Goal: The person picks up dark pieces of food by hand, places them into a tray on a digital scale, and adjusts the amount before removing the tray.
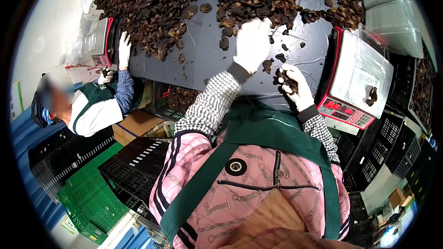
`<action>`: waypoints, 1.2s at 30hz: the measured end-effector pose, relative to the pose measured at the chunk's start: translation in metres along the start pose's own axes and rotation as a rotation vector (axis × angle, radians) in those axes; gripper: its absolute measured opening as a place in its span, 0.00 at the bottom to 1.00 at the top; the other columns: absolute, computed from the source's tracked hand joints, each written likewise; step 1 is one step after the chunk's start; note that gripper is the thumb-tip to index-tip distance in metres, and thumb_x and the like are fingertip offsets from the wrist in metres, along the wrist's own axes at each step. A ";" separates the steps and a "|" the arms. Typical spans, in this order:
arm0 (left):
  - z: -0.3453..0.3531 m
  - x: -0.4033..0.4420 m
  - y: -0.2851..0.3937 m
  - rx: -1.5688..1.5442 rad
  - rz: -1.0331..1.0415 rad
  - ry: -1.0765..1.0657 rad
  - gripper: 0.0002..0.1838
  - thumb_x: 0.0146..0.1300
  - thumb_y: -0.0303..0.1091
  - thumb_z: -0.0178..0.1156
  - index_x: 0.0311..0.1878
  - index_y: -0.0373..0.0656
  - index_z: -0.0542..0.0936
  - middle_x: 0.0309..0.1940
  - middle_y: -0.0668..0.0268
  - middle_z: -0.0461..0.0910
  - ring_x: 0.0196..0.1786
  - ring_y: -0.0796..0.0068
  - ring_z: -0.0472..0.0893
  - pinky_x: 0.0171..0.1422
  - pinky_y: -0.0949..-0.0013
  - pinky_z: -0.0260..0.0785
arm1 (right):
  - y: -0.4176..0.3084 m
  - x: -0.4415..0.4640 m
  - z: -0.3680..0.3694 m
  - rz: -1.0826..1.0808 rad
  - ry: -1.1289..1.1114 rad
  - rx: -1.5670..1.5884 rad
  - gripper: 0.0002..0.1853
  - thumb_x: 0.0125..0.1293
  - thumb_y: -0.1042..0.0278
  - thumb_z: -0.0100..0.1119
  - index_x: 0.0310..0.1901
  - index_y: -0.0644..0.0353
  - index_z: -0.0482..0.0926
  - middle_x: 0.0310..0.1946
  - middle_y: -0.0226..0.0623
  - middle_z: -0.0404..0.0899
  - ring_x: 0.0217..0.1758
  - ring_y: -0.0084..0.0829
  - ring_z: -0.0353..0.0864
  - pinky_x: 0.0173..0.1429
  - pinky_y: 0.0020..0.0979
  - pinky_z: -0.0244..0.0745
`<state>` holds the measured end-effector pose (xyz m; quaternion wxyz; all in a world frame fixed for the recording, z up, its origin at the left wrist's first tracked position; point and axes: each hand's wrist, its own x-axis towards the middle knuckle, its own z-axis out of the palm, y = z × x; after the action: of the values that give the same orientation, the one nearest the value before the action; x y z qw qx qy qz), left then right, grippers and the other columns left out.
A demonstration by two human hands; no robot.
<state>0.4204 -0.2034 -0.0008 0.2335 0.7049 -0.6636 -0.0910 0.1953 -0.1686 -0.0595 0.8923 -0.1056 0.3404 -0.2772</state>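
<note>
"So, what do the fingers have on your end?"

"On my right hand [299, 87], the gloved fingers are curled in around a few dark pieces [290, 84], which poke out on the palm side. It sits just in from the table's near edge."

"And the left?"

"My left hand [251, 46] reaches farther in over the table [203, 48], back uppermost, fingers stretched toward the large heap [256, 2]. Glare washes the glove out, so I can't tell whether it grips anything."

"What lies around them?"

"Small loose bits [280, 57] are scattered between my two hands. The heap spreads across the far part of the table, with another broad mound [147, 9] toward its left."

"Further out?"

"Beside my right hand, at the table's right, I see a red-trimmed scale [339, 90] bearing a clear tray [357, 67] with one dark clump [371, 96] in it. Stacked clear containers [392, 7] stand beyond."

"Anyone near?"

"Off to my left, a co-worker [99, 110] has one gloved hand [124, 50] by a second scale [96, 41]. Lower down, I see a green crate [90, 193]."
</note>
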 end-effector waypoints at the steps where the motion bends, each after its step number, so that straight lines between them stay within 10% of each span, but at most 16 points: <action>1: 0.005 0.003 -0.014 0.235 0.101 0.266 0.21 0.58 0.33 0.64 0.56 0.43 0.79 0.51 0.52 0.80 0.49 0.51 0.79 0.52 0.56 0.75 | 0.001 0.000 0.000 0.008 -0.001 -0.006 0.12 0.71 0.70 0.57 0.54 0.58 0.78 0.44 0.36 0.82 0.39 0.27 0.82 0.27 0.19 0.68; 7: 0.028 -0.034 -0.034 0.178 0.112 -0.111 0.13 0.60 0.27 0.59 0.48 0.42 0.81 0.50 0.53 0.79 0.52 0.50 0.78 0.55 0.57 0.74 | 0.002 -0.011 -0.002 0.044 0.031 -0.057 0.12 0.71 0.68 0.57 0.54 0.59 0.78 0.45 0.37 0.81 0.40 0.29 0.83 0.26 0.19 0.67; 16: -0.024 -0.082 -0.028 -0.417 -0.249 0.268 0.09 0.56 0.24 0.65 0.40 0.43 0.82 0.39 0.59 0.80 0.43 0.58 0.81 0.51 0.61 0.75 | 0.000 -0.017 -0.004 0.041 0.067 -0.082 0.13 0.70 0.68 0.58 0.54 0.59 0.78 0.45 0.37 0.81 0.41 0.30 0.83 0.27 0.19 0.68; 22: -0.005 -0.086 -0.109 -0.211 -0.336 0.321 0.19 0.62 0.31 0.65 0.57 0.42 0.78 0.47 0.55 0.78 0.53 0.58 0.79 0.57 0.58 0.73 | 0.002 -0.015 -0.001 0.093 0.067 -0.161 0.12 0.73 0.68 0.55 0.54 0.59 0.77 0.47 0.36 0.80 0.41 0.26 0.80 0.27 0.17 0.65; 27: 0.009 -0.058 -0.101 0.119 -0.225 0.130 0.44 0.52 0.56 0.74 0.68 0.41 0.74 0.66 0.41 0.72 0.67 0.43 0.72 0.71 0.49 0.64 | 0.006 -0.014 0.001 0.093 0.048 -0.171 0.12 0.71 0.68 0.58 0.53 0.58 0.79 0.45 0.37 0.82 0.42 0.31 0.84 0.27 0.20 0.67; 36: 0.024 -0.085 -0.113 -0.152 -0.143 0.381 0.13 0.56 0.29 0.68 0.46 0.40 0.82 0.44 0.57 0.83 0.50 0.53 0.80 0.58 0.55 0.71 | 0.005 -0.020 -0.001 0.067 0.083 -0.172 0.11 0.70 0.68 0.58 0.52 0.59 0.79 0.43 0.37 0.82 0.40 0.31 0.85 0.26 0.20 0.67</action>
<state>0.5022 -0.1241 -0.0880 0.4000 0.7352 -0.5469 -0.0221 0.1842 -0.1535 -0.0514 0.8738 -0.1588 0.4028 -0.2213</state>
